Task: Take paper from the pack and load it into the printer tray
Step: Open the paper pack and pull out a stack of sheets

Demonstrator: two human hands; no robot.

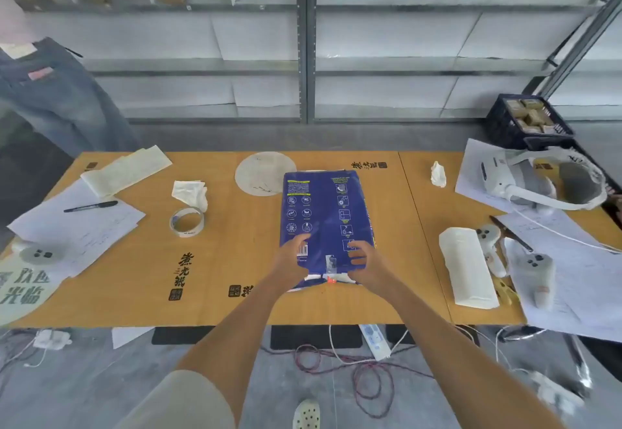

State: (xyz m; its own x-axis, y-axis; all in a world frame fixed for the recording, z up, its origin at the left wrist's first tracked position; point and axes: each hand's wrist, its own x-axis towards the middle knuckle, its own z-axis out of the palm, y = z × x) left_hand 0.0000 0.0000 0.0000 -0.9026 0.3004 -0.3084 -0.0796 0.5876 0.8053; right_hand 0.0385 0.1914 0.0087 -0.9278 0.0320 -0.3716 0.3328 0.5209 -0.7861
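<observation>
Now the pack (324, 216) lies flat on the counter (235, 260), directly in front of me, with its long axis running away from my body. The near end, where the wrapper looks torn, is under my hands. My left hand (292, 260) and right hand (364, 265) rest side by side on this end, a little apart, fingers bent on the wrapper; I cannot tell if they really grip it. Both are equally near. I see no printer, so I think the paper must first come out toward me.

Single head view, wide-angle, looking forward and down across table (235, 226).
</observation>
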